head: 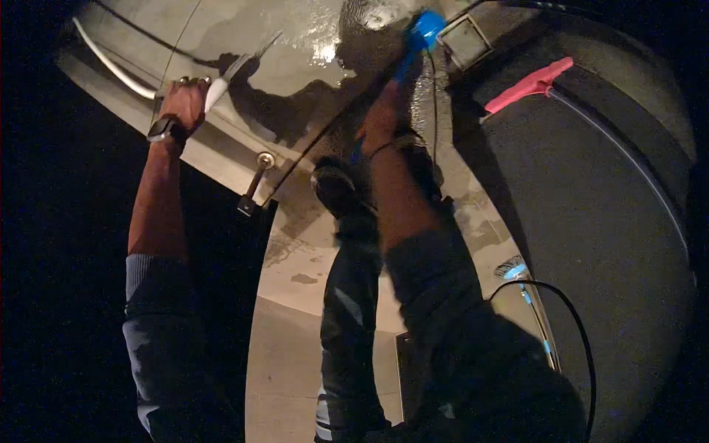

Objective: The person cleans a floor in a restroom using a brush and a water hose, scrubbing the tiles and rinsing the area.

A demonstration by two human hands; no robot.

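Note:
My left hand (185, 102), with a watch on its wrist, is closed around a white hose (113, 69). The hose's white end (216, 94) comes out on the hand's other side, and a pale streak that looks like water leaves it towards the wet concrete floor (299, 55). Blurred and partly in shadow, my right hand (382, 119) is closed around a blue-handled tool (407, 66). A blue head (427, 27) shows beyond that hand; its exact kind is unclear. My dark shoe (335, 185) stands just below, on the damp floor.
A pink squeegee-like head (529, 86) on a long pole lies at right, near a square framed cover (465, 41). Lower down is a blue brush (515, 271) on a pole, beside a black hose (581, 326). A metal fitting (266, 160) stands at the floor's left edge.

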